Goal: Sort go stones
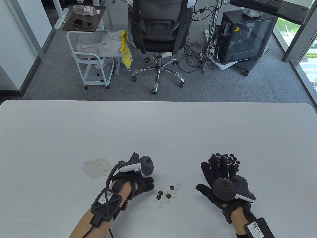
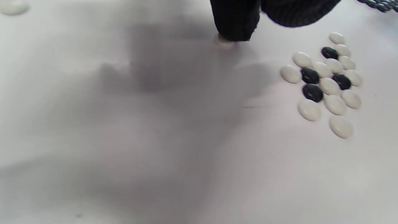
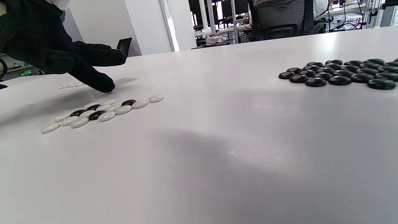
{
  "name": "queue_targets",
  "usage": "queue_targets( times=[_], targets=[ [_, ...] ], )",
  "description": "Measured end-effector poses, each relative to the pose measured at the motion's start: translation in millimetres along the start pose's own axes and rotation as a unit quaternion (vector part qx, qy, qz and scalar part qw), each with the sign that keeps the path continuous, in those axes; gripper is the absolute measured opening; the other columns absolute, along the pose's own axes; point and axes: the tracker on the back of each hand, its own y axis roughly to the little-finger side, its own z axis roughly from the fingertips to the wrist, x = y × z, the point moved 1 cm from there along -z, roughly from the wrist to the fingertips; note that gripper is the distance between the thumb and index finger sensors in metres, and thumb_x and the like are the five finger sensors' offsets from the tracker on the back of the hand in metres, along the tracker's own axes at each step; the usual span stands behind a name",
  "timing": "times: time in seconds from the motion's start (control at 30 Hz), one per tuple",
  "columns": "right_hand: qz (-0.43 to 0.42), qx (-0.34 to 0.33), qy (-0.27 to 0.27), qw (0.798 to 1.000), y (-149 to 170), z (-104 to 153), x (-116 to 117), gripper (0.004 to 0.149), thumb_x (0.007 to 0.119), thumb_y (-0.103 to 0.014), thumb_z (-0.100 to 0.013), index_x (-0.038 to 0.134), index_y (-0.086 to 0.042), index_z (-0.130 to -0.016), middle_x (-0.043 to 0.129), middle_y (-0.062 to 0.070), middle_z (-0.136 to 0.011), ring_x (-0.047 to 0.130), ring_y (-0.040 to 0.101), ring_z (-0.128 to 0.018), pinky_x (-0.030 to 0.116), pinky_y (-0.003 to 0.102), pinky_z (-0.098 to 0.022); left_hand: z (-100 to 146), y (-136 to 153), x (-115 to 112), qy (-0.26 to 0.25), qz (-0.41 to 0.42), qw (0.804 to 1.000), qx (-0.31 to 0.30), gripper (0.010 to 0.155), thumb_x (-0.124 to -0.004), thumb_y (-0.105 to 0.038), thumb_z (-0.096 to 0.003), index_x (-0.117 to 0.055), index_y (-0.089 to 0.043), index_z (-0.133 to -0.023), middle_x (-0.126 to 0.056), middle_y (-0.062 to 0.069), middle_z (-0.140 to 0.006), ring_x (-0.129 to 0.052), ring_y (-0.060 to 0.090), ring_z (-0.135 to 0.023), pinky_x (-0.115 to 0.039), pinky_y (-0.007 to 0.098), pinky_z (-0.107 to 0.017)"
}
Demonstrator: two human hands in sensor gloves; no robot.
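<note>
Grey carpet lies beyond the pale surface (image 1: 158, 129), where an office chair (image 1: 158, 29), a white cart (image 1: 91, 59) with grey cloth and a yellow bag, and a dark computer case (image 1: 245, 37) with trailing cables are seen.

On the surface three groups of Go stones are laid out. A sorted patch of white stones (image 1: 97, 168) lies at the left, a sorted patch of black stones (image 1: 229, 159) at the right, and a mixed cluster (image 1: 166, 194) of mostly white stones with four black ones between the two hands.

The left hand (image 1: 138, 184) is placed just left of the mixed cluster. In the left wrist view one white stone (image 2: 224, 43) is pressed to the surface under a gloved fingertip (image 2: 236, 25), apart from the cluster; no curl or pinch round it is shown, though most of that hand is cut off by the top edge.

The right hand (image 1: 218, 178) is spread flat with straight fingers, nothing being held; its fingertips reach the near edge of the black stones, and part of that patch is covered by them. Whether the fingertips touch the stones cannot be told.

Both hand backs are hidden by strapped trackers, and the white patch is only a faint blur in the right wrist view.
</note>
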Motion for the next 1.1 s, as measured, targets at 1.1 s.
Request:
queue_targets(
  times=[1.1],
  targets=[
    [-0.010,0.014,-0.002,1.000,5.9,1.8,-3.7,0.084,0.050,-0.052,-0.064,0.018,0.004,-0.118,0.001,0.047,-0.110,-0.006,0.069,-0.090,0.008,0.089,-0.055,35.5,-8.3,31.1,-0.058,0.002,0.998,-0.033,0.069,-0.052,-0.056,-0.0500,-0.060,-0.032,-0.114,0.008,0.020,-0.113,0.014,0.054,-0.092,-0.002,0.081,-0.051]
  ],
)
